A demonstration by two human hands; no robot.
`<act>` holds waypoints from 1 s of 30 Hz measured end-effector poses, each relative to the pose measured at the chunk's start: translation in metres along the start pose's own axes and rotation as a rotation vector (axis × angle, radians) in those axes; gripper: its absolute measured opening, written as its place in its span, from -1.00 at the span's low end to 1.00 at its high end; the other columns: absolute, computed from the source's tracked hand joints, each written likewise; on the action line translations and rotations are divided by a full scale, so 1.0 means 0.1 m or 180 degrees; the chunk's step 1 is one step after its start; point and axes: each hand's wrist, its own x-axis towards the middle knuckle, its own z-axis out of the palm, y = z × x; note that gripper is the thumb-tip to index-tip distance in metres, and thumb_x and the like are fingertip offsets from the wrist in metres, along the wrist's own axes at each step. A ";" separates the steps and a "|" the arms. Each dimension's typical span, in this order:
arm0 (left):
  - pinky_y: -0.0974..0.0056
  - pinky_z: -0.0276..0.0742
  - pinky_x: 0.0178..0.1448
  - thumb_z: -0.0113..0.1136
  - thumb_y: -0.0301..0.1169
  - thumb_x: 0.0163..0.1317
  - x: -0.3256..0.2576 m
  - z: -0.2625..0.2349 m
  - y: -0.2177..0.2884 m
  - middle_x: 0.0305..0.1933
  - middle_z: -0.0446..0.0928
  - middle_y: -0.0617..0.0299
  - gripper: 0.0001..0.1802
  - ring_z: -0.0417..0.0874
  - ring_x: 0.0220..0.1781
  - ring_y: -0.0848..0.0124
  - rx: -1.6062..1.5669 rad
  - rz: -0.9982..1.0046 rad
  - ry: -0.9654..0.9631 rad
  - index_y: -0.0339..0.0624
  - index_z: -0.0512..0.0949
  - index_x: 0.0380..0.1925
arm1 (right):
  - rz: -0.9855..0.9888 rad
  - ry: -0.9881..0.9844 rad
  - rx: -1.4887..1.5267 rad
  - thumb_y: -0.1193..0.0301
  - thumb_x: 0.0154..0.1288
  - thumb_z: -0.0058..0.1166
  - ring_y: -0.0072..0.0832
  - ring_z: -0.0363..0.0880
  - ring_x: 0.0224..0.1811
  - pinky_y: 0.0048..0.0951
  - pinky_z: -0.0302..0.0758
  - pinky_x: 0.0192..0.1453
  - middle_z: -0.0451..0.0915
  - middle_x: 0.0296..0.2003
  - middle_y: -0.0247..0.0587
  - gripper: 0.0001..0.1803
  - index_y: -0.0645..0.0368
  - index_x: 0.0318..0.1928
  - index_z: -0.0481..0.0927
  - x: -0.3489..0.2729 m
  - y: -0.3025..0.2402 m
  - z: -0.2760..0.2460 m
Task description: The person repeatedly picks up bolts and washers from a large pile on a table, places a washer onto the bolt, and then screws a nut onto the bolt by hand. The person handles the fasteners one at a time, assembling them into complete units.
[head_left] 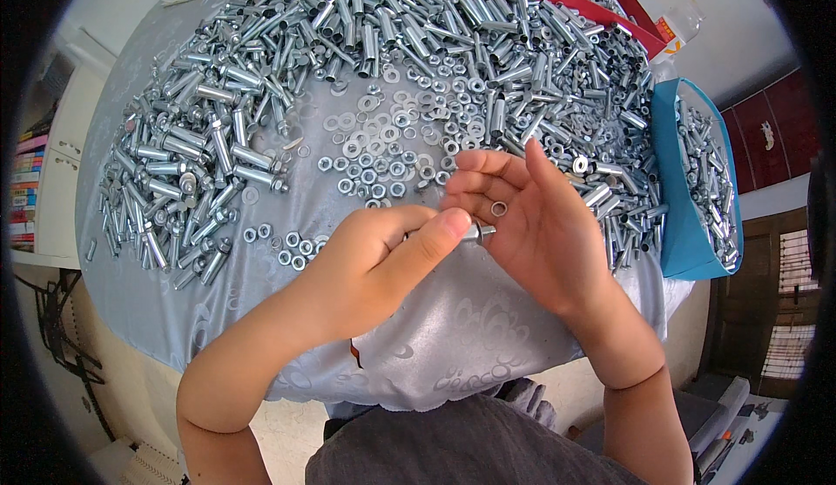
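My left hand (pixel 383 263) is closed around a metal expansion bolt (pixel 475 234), thumb on top. Most of the bolt is hidden by the fingers; its narrow end sticks out toward my right palm. My right hand (pixel 557 245) is open, palm up, fingers stretched out. On its fingers lies a small metal ring washer (pixel 498 209). Just beyond my hands, loose hex nuts (pixel 370 177) and flat washers (pixel 374 125) are scattered on the silvery tablecloth (pixel 435 346).
Metal sleeves (pixel 366 28) are heaped across the far side of the table. Bolts with sleeves (pixel 187 145) pile up on the left. A red box (pixel 643 30) of hardware stands at the far right, and a blue box (pixel 676 189) of bolts sits near the right edge.
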 end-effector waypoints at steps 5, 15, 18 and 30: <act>0.45 0.12 -0.56 -0.09 -0.13 0.28 0.00 0.01 0.02 -0.71 0.28 0.42 -0.55 0.23 -0.62 0.66 0.0044 0.0146 0.0153 -0.34 0.49 -0.51 | -0.0125 -0.0151 -0.0500 -0.02 0.35 -0.55 -0.28 0.26 0.17 -0.28 0.11 0.26 0.34 0.07 -0.01 -0.34 0.32 0.13 0.23 -0.03 0.03 0.10; 0.41 0.17 -0.56 -0.09 -0.18 0.28 0.02 0.06 -0.03 -0.71 0.30 0.29 -0.59 0.28 -0.63 0.62 0.0654 0.0513 0.0146 -0.35 0.48 -0.49 | -0.0585 -0.0585 -0.1881 -0.29 0.18 -0.58 -0.27 -0.09 0.36 -0.25 -0.19 0.36 0.05 0.27 0.03 -0.07 0.30 0.25 0.04 -0.10 0.03 0.12; 0.42 0.13 -0.59 -0.12 -0.17 0.28 0.01 0.08 -0.01 -0.74 0.22 0.35 -0.59 0.23 -0.68 0.60 -0.0153 -0.0050 0.0062 -0.29 0.48 -0.54 | -0.0651 -0.0573 -0.2002 -0.46 -0.06 -0.44 -0.25 -0.19 0.38 -0.24 -0.30 0.36 -0.05 0.30 0.04 0.15 0.28 0.29 -0.05 -0.16 -0.01 0.19; 0.41 0.05 -0.70 -0.31 -0.11 0.27 0.06 -0.11 0.01 -0.80 -0.02 0.44 -0.52 0.03 -0.81 0.58 -0.2602 -0.0857 -0.1124 0.04 0.04 -0.83 | -0.1203 -0.0068 -0.1311 -0.07 -0.17 0.24 -0.01 0.11 0.26 -0.17 0.18 0.23 0.06 0.24 0.13 0.12 0.27 0.27 -0.04 -0.18 -0.04 0.30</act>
